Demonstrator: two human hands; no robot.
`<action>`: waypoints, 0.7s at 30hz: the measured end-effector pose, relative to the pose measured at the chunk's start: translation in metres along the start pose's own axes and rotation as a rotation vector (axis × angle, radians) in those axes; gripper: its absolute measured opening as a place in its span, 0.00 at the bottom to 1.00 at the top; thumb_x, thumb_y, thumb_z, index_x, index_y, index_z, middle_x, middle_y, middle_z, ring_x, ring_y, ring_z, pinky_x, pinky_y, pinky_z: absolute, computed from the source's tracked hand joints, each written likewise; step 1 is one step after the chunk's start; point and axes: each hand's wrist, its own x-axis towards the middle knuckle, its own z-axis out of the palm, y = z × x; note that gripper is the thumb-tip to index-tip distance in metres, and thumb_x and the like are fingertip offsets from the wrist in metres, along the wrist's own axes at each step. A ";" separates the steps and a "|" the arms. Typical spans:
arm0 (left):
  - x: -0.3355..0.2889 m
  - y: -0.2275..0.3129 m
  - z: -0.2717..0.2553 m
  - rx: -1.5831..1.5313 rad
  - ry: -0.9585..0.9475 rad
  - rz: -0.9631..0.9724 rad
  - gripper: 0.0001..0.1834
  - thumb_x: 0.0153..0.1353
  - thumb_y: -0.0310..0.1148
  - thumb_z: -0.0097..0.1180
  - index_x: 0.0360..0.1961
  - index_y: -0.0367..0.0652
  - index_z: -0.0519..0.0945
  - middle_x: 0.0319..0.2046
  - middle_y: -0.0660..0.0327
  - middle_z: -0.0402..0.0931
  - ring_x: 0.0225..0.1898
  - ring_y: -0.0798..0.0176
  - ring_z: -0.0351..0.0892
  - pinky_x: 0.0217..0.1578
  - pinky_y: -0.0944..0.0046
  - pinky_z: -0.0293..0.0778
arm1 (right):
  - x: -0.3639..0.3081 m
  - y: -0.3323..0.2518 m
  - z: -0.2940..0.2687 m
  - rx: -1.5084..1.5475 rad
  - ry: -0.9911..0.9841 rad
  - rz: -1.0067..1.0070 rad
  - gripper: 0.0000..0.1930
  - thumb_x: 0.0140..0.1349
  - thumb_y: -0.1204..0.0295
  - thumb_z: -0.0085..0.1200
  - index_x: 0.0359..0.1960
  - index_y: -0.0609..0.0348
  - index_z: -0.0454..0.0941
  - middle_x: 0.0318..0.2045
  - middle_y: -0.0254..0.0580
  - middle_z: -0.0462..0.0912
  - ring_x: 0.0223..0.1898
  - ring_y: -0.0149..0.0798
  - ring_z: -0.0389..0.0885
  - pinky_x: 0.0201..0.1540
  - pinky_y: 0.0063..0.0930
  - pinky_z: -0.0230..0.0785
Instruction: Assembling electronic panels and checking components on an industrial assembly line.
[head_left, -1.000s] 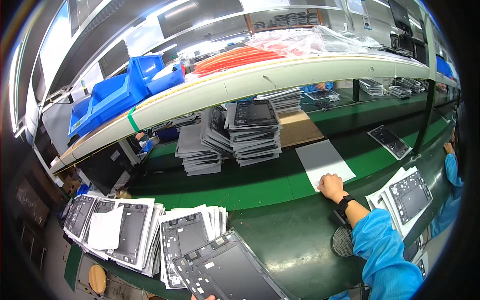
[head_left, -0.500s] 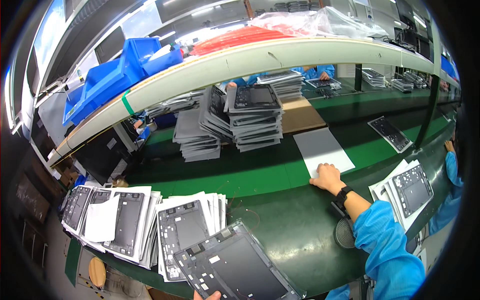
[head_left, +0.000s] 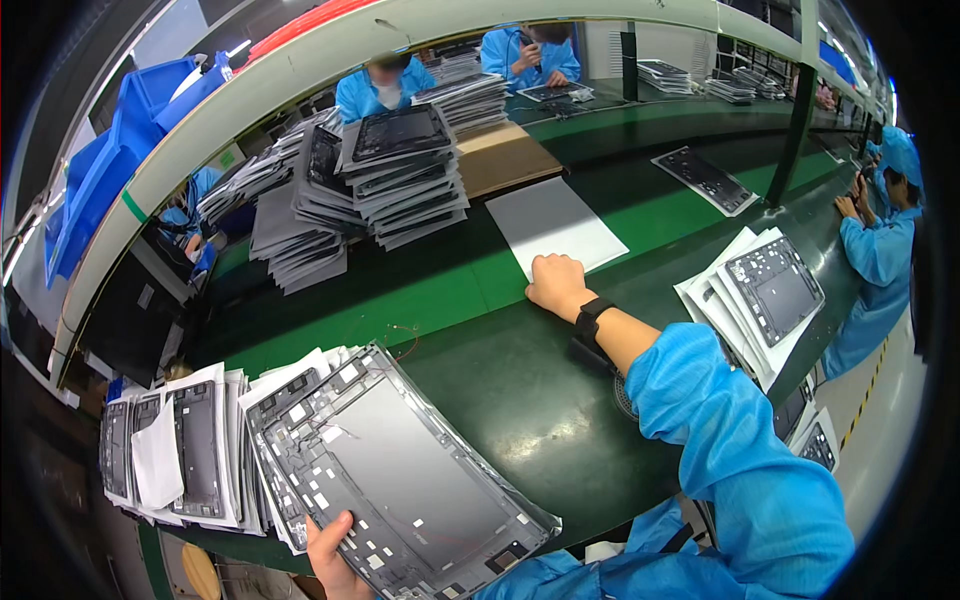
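A tablet back housing point(head_left: 420, 470), dark grey with many small white pads, is tilted in front of me. My left hand point(head_left: 338, 562) grips its lower left edge, thumb on top. My right hand point(head_left: 560, 284), with a black band on its wrist, is closed at the near edge of a white sheet point(head_left: 556, 226) lying on the green belt; its fingertips are partly hidden. Partly behind the held housing, more housings interleaved with white sheets point(head_left: 200, 450) form a leaning row at the left.
Tall stacks of housings and sheets point(head_left: 405, 180) stand across the belt beside a brown board point(head_left: 505, 160). A smaller pile point(head_left: 770, 290) lies at right, and a lone panel point(head_left: 705, 180) on the belt. A shelf beam point(head_left: 420, 25) crosses overhead. Co-workers in blue point(head_left: 530, 60) sit opposite; another point(head_left: 880, 240) stands right.
The view has swung right and down. The housing in my left hand has come up further into view. My right hand stays at the sheet's near edge, its fingers more curled.
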 end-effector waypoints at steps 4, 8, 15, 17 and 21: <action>0.001 0.005 -0.006 -0.046 -0.061 0.000 0.08 0.55 0.30 0.62 0.33 0.36 0.83 0.29 0.58 0.82 0.32 0.61 0.82 0.35 0.63 0.77 | -0.001 -0.007 -0.005 -0.100 -0.003 -0.035 0.05 0.49 0.72 0.59 0.27 0.56 0.83 0.29 0.47 0.85 0.34 0.49 0.85 0.36 0.40 0.77; -0.003 -0.025 -0.057 0.340 -0.058 0.355 0.17 0.70 0.36 0.47 0.44 0.31 0.81 0.39 0.50 0.82 0.38 0.60 0.81 0.44 0.62 0.77 | -0.006 -0.010 0.000 -0.139 -0.039 -0.063 0.05 0.50 0.70 0.59 0.27 0.54 0.84 0.31 0.45 0.85 0.38 0.48 0.84 0.38 0.39 0.76; 0.001 -0.005 -0.048 0.498 -0.013 0.566 0.16 0.68 0.30 0.43 0.47 0.31 0.79 0.39 0.51 0.80 0.41 0.54 0.80 0.50 0.60 0.71 | -0.041 -0.052 -0.066 0.185 -0.010 -0.204 0.10 0.44 0.69 0.55 0.19 0.65 0.81 0.23 0.58 0.82 0.29 0.57 0.83 0.33 0.50 0.76; 0.000 0.000 -0.047 0.355 -0.019 0.495 0.15 0.67 0.30 0.45 0.46 0.32 0.79 0.37 0.52 0.80 0.39 0.56 0.80 0.48 0.61 0.72 | -0.067 -0.070 -0.098 0.217 -0.072 -0.328 0.11 0.44 0.68 0.54 0.18 0.66 0.80 0.21 0.60 0.81 0.26 0.58 0.83 0.30 0.48 0.76; -0.007 0.005 -0.042 0.116 -0.043 0.310 0.12 0.66 0.31 0.48 0.43 0.34 0.79 0.33 0.55 0.80 0.37 0.59 0.80 0.42 0.65 0.74 | -0.126 -0.076 -0.142 0.373 -0.524 -0.402 0.15 0.46 0.62 0.54 0.21 0.66 0.82 0.20 0.60 0.81 0.26 0.60 0.82 0.30 0.48 0.75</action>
